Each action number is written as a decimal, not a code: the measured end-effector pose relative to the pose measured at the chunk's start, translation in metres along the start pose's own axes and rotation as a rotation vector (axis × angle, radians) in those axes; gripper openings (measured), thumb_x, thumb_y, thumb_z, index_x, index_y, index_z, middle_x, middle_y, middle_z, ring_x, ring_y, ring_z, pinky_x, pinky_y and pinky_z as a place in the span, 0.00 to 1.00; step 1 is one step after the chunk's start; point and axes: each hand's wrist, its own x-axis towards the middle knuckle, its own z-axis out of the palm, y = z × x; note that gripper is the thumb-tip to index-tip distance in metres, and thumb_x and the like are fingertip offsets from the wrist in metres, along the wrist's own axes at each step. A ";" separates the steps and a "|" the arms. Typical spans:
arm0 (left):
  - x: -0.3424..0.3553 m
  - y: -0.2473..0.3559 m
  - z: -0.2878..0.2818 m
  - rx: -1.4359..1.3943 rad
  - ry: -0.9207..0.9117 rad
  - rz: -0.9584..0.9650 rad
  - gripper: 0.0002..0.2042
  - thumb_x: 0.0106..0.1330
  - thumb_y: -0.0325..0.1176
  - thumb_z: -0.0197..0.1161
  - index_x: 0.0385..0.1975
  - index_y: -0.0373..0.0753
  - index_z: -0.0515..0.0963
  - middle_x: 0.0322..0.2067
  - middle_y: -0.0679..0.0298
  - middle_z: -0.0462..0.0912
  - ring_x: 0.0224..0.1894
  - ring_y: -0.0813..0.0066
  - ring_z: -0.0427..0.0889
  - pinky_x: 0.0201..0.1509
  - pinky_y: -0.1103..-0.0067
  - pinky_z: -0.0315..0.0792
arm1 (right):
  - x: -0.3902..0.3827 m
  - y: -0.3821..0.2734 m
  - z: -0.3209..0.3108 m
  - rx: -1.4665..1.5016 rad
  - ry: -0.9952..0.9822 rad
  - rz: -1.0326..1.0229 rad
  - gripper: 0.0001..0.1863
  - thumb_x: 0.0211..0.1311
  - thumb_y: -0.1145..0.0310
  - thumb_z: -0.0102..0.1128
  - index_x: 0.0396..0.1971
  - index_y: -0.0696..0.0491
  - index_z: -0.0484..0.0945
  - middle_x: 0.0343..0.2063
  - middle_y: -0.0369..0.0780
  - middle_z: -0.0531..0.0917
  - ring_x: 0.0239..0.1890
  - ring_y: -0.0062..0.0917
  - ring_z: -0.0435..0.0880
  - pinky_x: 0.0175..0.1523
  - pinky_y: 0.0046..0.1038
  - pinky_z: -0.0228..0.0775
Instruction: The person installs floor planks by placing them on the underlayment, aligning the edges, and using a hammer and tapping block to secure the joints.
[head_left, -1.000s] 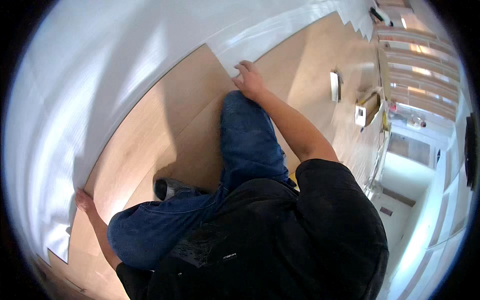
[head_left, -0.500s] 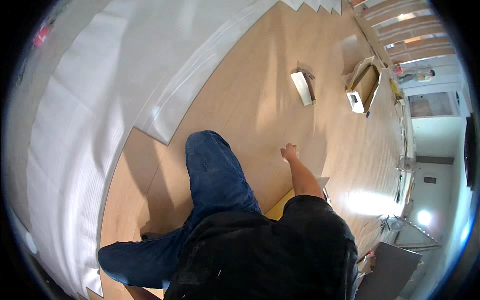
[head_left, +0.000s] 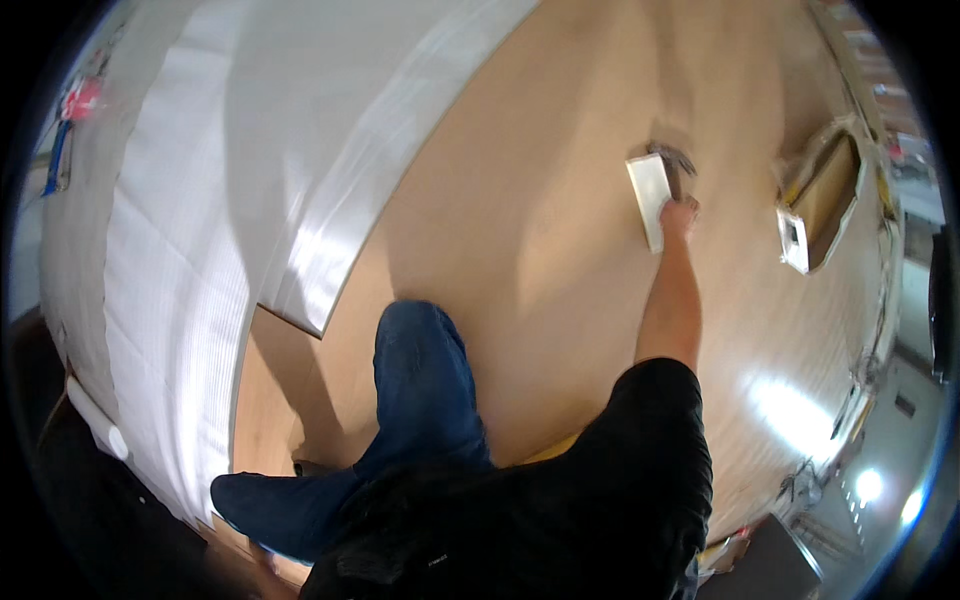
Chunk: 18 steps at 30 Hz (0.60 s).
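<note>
My right hand (head_left: 678, 212) reaches out over the wood-look plank floor (head_left: 510, 190), its fingers closed round the handle of a hammer (head_left: 672, 158) lying against a long white block (head_left: 646, 190). To my left, white underlay (head_left: 170, 260) runs along the stepped edge of the planks. My left hand (head_left: 268, 562) is low at the lower edge, mostly behind my bent left leg; its fingers are hidden and blurred. My jeans-clad knee (head_left: 420, 340) rests near the plank edge.
An opened cardboard carton (head_left: 820, 200) lies at the right. A white roll (head_left: 95, 415) is at the far left, with a red object (head_left: 82, 98) above it. A dark grey panel (head_left: 765, 560) and assorted clutter sit at the lower right.
My right hand has left the plank edge, moved right and forward, and taken hold of the hammer. My left hand has slipped mostly out of sight. My view has turned.
</note>
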 end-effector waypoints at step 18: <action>-0.092 -0.168 -0.047 -0.584 -0.044 -0.251 0.08 0.74 0.33 0.60 0.48 0.39 0.76 0.31 0.65 0.82 0.33 0.73 0.84 0.33 0.78 0.77 | -0.102 -0.001 0.007 0.599 -0.573 0.310 0.38 0.60 0.47 0.71 0.64 0.55 0.72 0.60 0.43 0.79 0.54 0.38 0.81 0.63 0.48 0.70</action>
